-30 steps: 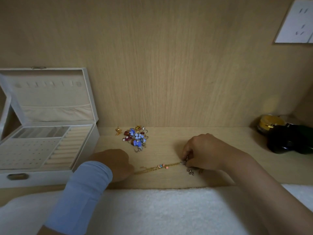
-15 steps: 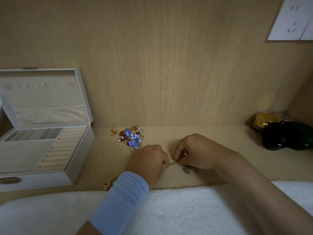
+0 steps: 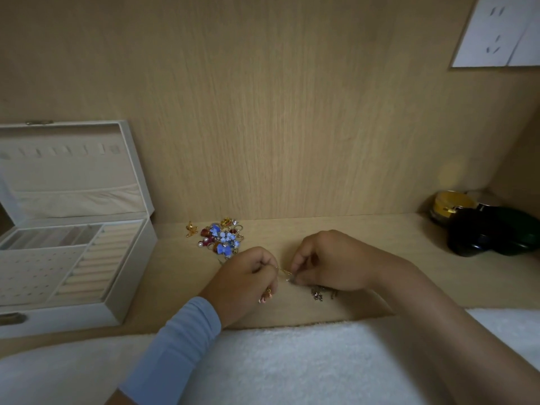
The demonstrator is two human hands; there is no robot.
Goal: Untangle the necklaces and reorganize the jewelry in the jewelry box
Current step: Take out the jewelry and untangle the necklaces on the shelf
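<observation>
No writing is legible anywhere. Over the pale wood-grain bench [image 3: 380,235], the left hand [image 3: 248,279] and right hand [image 3: 330,261] each close their grip in a pinch on a thin gold necklace chain [image 3: 284,271] stretched between them. A heap of blue, red and gold trinkets [image 3: 223,236] lies just behind, with the cream padded jewelry box [image 3: 128,258] open at left and fluffy white towel [image 3: 277,355] in front.

One head-worn view — looking forward and down, close over the wooden shelf [image 3: 380,238].
</observation>
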